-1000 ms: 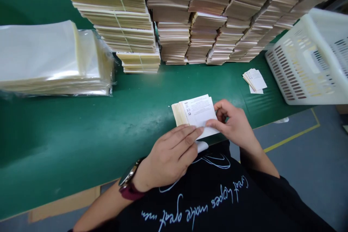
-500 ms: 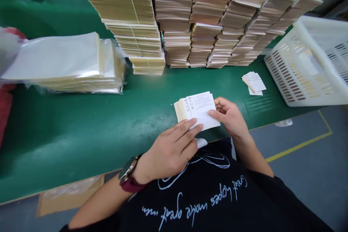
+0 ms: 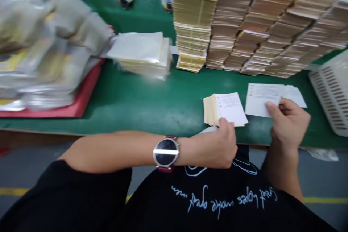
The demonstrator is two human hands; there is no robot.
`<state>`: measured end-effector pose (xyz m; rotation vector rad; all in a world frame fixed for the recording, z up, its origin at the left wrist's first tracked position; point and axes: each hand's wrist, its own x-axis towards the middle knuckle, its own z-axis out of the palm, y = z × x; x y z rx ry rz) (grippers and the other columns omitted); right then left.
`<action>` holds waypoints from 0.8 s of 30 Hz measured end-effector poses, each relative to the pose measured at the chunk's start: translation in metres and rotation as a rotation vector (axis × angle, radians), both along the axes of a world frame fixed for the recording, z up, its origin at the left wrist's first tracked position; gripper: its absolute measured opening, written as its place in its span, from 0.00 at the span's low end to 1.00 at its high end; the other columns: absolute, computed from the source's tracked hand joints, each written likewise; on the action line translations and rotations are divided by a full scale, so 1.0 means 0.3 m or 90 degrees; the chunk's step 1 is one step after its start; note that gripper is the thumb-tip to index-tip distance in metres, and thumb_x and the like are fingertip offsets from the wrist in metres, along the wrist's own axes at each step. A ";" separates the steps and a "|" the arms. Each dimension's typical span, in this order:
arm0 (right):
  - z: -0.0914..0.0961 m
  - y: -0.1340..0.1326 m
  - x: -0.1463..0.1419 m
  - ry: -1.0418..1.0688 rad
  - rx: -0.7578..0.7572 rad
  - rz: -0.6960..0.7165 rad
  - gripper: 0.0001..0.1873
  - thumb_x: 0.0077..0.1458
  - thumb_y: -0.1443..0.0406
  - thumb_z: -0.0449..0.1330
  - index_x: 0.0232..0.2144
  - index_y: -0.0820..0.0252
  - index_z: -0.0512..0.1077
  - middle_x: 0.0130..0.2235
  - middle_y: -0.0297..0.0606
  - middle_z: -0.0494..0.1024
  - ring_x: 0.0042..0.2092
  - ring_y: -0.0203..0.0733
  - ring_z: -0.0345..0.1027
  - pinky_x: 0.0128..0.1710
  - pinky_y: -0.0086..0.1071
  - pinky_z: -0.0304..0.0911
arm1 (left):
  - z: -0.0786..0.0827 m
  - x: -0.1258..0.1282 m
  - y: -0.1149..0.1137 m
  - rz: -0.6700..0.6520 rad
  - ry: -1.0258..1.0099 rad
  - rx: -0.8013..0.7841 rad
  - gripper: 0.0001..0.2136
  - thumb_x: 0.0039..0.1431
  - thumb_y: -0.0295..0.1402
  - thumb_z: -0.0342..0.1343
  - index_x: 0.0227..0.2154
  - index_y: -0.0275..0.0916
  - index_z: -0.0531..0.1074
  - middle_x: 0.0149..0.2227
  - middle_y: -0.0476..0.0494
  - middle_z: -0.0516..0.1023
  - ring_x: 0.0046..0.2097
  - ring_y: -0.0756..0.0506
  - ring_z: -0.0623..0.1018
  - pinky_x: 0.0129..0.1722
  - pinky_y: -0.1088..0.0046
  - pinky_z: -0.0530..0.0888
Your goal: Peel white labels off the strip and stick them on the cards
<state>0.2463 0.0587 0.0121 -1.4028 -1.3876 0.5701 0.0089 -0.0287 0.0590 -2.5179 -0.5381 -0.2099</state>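
A fanned stack of white printed cards (image 3: 231, 107) lies near the table's front edge, its cream-coloured edges spread out to the left. My left hand (image 3: 217, 146), with a watch on its wrist, has its fingers closed at the near edge of this stack; the thumb is hidden. To the right, my right hand (image 3: 290, 121) pinches a single white printed card (image 3: 261, 98) between thumb and fingers, holding it over the table. Just beyond that hand is a small pile of cards (image 3: 297, 96), partly covered by the hand and the held card.
Tall stacks of paper cards (image 3: 244, 29) stand along the back of the green table (image 3: 152, 103). Plastic-wrapped sheets (image 3: 138, 52) lie left of them. Filled plastic bags (image 3: 51, 54) crowd a red tray (image 3: 84, 98) at far left. A white basket (image 3: 331, 90) stands at right.
My right hand has moved right, carrying one card off the stack towards the small pile. My left hand has drawn its fingers in at the stack's near edge. The view has swung left.
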 end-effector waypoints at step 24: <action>0.026 -0.253 -0.017 -0.151 0.106 0.314 0.12 0.55 0.67 0.62 0.43 0.54 0.75 0.41 0.38 0.80 0.43 0.43 0.74 0.45 0.36 0.68 | 0.098 0.060 0.002 -0.013 0.049 -0.072 0.13 0.61 0.26 0.44 0.34 0.33 0.76 0.34 0.32 0.80 0.37 0.36 0.79 0.35 0.55 0.71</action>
